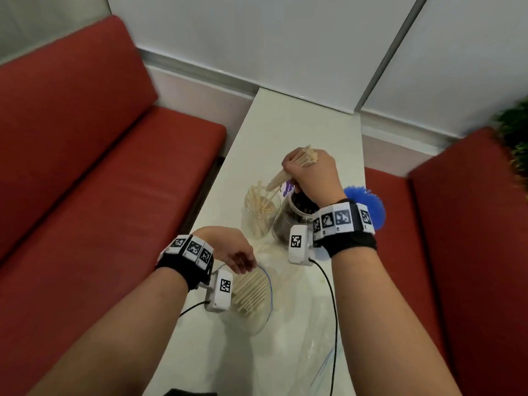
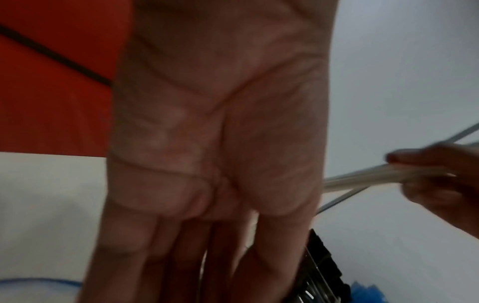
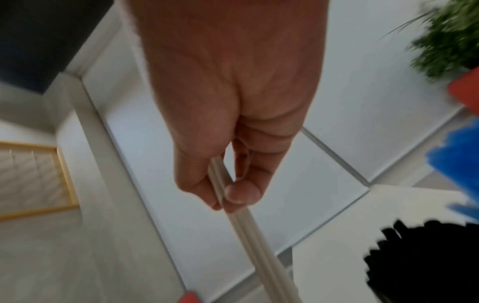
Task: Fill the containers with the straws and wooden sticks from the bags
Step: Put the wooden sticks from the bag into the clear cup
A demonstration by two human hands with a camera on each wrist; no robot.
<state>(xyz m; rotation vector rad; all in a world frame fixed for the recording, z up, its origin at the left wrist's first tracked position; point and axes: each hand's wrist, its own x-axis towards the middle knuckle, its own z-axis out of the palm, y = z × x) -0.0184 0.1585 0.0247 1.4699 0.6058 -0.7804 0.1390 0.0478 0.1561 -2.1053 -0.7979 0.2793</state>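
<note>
My right hand [image 1: 307, 171] grips a bundle of beige straws [image 1: 300, 160] above the white table, their lower ends slanting down toward a clear jar [image 1: 258, 221] that holds more beige straws. In the right wrist view the thumb and fingers of that hand [image 3: 230, 194] pinch the straws [image 3: 256, 242]. Just right of the clear jar stands a jar of black straws [image 1: 295, 215]. My left hand [image 1: 243, 262] rests at the mouth of a clear zip bag of beige straws [image 1: 251, 292] near the table's left edge. In the left wrist view its fingers [image 2: 207, 256] are straight.
A second clear plastic bag [image 1: 320, 338] lies crumpled at the front right of the narrow table [image 1: 300, 124]. A blue spiky object [image 1: 370, 205] sits behind my right wrist. Red benches [image 1: 85, 167] flank the table, with a green plant [image 1: 514, 132] at the far right.
</note>
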